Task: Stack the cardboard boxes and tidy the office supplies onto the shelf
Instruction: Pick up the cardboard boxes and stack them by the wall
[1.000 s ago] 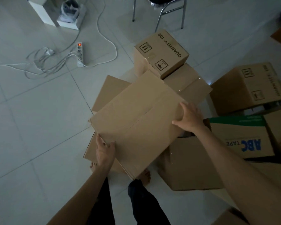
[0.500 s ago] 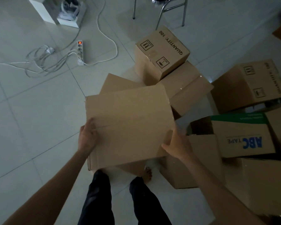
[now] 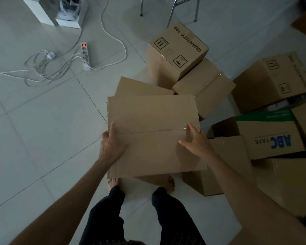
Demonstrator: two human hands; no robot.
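Tiled floor: pale, carrying all the boxes.
Cardboard box: held in the air in front of the person, above their bare feet and above a flat cardboard sheet on the floor. Its broad face is turned up, and its long axis runs left to right across the view. The flap seam lies along that same line. How deep the box is cannot be told.
QUANTITY box: beyond the held one, turned at a diagonal, resting partly on a plain box beside it.
ABC TAPE box: to the right, among other boxes, lettering upside down.
Left hand: arm reaching forward, grips the box's left edge. The thumb lies straight on the top face; the other fingers are hidden below.
Right hand: grips the right edge at the seam, thumb spread inward on top, fingers curled over the edge.
Power strip: far left, switch lit, among white cables.
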